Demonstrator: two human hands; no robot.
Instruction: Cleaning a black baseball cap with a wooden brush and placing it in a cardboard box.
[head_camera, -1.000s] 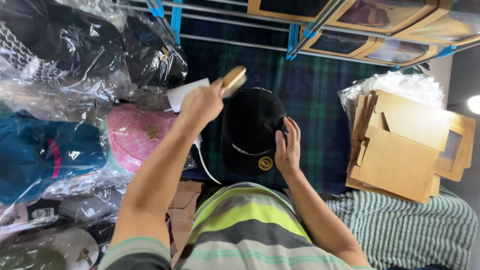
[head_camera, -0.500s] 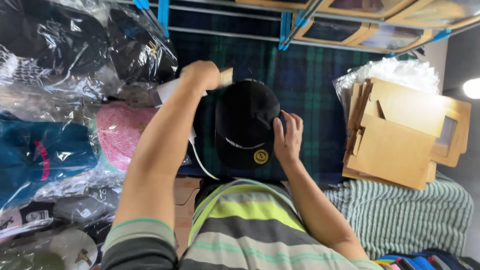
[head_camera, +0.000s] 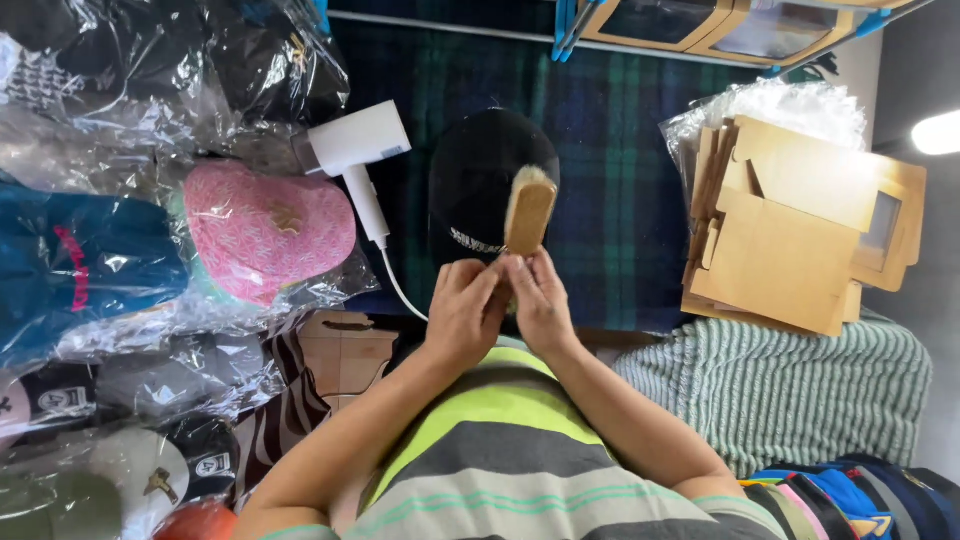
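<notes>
Head view: left hand (head_camera: 462, 312) and right hand (head_camera: 540, 305) both grip the brush (head_camera: 529, 212) handle; best stroke lightly, evenly across the black cap (head_camera: 476, 175).

— What's packaged here?

— At the left, caps in clear plastic bags: a pink cap in its bag (head_camera: 268, 232) beside a teal cap in its bag (head_camera: 85, 262), dark ones above, and a white cap in its bag (head_camera: 140, 470) lower down.

— And at the right?

— A stack of flat brown cardboard boxes (head_camera: 795, 240) (unfolded, with window cut-outs), resting on a clear plastic bag (head_camera: 775, 105).
</notes>
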